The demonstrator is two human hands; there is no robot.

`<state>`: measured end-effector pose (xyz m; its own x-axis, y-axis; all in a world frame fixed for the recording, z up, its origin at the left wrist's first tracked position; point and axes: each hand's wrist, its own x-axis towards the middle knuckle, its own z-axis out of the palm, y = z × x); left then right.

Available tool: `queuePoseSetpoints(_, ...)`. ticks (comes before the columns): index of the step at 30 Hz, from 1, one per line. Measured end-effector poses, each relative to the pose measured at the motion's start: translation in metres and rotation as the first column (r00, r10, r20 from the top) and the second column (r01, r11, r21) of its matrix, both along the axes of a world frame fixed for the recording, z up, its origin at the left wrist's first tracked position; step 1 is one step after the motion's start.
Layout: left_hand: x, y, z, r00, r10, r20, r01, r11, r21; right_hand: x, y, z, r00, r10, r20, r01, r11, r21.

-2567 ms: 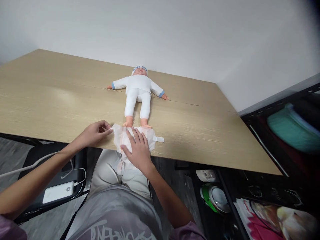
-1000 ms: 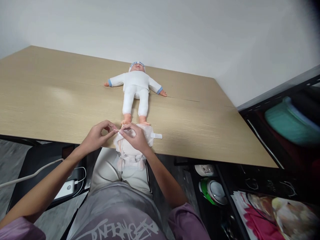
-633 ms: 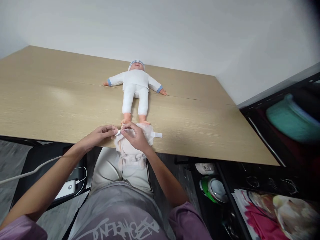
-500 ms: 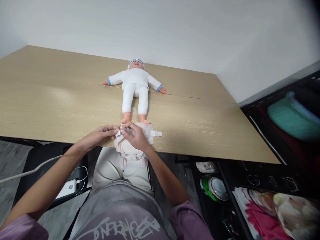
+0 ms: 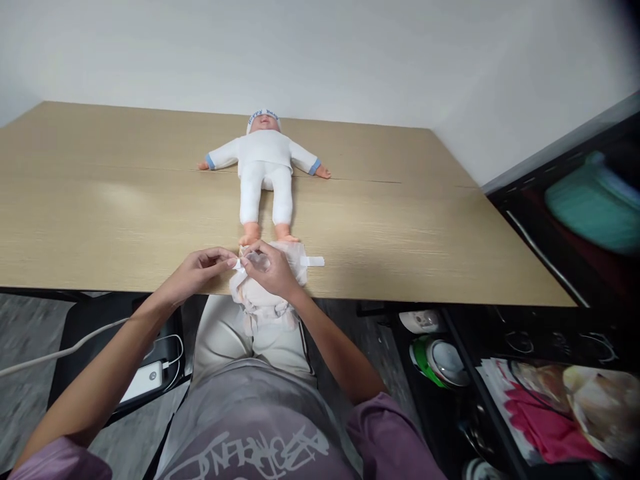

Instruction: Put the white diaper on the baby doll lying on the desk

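Observation:
A whitish diaper [image 5: 265, 293] lies at the table's near edge, its lower part hanging over toward my lap. One white tab [image 5: 315, 261] sticks out flat on its right side. At the diaper's left upper corner, my left hand [image 5: 205, 267] pinches the other white tab between thumb and fingers. My right hand [image 5: 270, 269] lies over the diaper, its fingertips closed on the same corner close to the left ones. Just beyond, a baby doll [image 5: 265, 157] in white clothes with blue cuffs rests on its back, feet toward me, arms spread.
The wooden table [image 5: 150, 200] reaches back to a white wall. On the left, a black chair [image 5: 90, 340] holds a white power bank [image 5: 143, 381] with a cable. Dark shelves on the right carry a teal container [image 5: 595, 203], a green-and-white round item [image 5: 440, 360] and a pink cloth [image 5: 547, 423].
The camera view has tilted and shifted slightly. Both hands stay at the diaper's left corner, with hardly any movement there.

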<state>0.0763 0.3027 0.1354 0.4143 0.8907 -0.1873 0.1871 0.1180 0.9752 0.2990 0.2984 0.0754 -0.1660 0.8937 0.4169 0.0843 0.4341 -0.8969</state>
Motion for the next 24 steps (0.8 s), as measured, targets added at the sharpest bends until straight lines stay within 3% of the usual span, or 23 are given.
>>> queuePoseSetpoints(9,0.002,0.001,-0.006,0.999,0.042,0.026,-0.041,0.999,-0.013,0.001,0.0,0.0,1.0,-0.009,0.028,0.011,0.998,-0.064)
queuePoseSetpoints(17,0.013,-0.009,-0.007,0.98,0.19,0.066,-0.193,0.98,0.041,0.001,0.004,-0.004,0.999,-0.027,-0.022,0.026,0.999,-0.031)
queuePoseSetpoints(24,0.011,-0.011,-0.016,0.969,0.187,0.163,-0.187,0.982,-0.016,0.0,0.002,-0.005,1.0,-0.007,-0.004,0.007,0.999,-0.043)
